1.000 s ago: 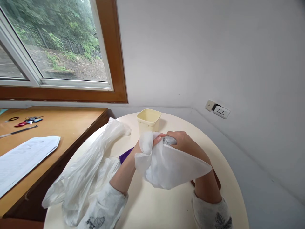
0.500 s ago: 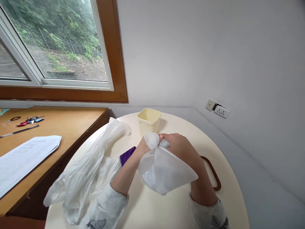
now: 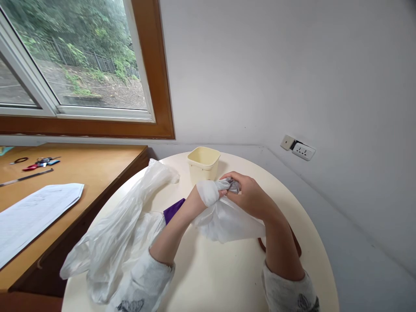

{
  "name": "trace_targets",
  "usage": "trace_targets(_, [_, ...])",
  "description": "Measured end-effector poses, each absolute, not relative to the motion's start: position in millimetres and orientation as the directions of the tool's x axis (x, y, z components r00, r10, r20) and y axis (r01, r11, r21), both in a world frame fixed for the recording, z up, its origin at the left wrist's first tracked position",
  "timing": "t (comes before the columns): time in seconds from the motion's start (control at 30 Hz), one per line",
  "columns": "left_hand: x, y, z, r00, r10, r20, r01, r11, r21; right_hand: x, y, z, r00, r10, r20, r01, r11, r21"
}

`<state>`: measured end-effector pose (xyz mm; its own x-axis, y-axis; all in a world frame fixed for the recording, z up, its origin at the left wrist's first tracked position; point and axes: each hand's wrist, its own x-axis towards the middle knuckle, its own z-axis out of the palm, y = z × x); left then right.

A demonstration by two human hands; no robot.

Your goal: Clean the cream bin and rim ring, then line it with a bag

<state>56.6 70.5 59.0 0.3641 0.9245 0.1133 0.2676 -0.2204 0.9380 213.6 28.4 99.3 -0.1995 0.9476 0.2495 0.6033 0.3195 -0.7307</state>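
Observation:
A white translucent plastic bag (image 3: 227,223) is bunched between my two hands above the round table. A band of it wraps over the back of my left hand (image 3: 197,203), hiding most of the fingers. The left thumb tip shows, pressed against the gathered plastic. My right hand (image 3: 251,197) pinches the twisted, greyish end of the bag between thumb and fingers. Below both hands the loose part of the bag hangs out toward the right forearm. Just beyond the hands stands a pale yellow square tub (image 3: 204,162), upright and open at the top.
A larger crumpled plastic bag (image 3: 120,229) covers the left of the round table (image 3: 221,281), beside a purple item (image 3: 173,210). A brown loop (image 3: 261,245) lies partly behind my right forearm. On the wooden desk (image 3: 107,162) are papers (image 3: 42,216), keys and a pen.
My right hand has shifted slightly right and opened its grip outward, drawing the bag's twisted end. The plastic band around my left hand looks wider, and the hanging part has risen.

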Motion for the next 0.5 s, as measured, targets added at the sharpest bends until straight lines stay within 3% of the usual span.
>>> trace_targets(0.2, [56.0, 73.4, 59.8, 0.392, 0.903, 0.175, 0.210, -0.273, 0.939, 212.7, 26.2, 104.3, -0.159, 0.968, 0.195, 0.478, 0.249, -0.842])
trace_targets(0.5, [53.8, 71.5, 65.2, 0.374, 0.884, 0.280, 0.443, -0.435, 0.784, 195.7, 25.3, 102.1, -0.144, 0.913, 0.382, 0.596, 0.388, -0.703])
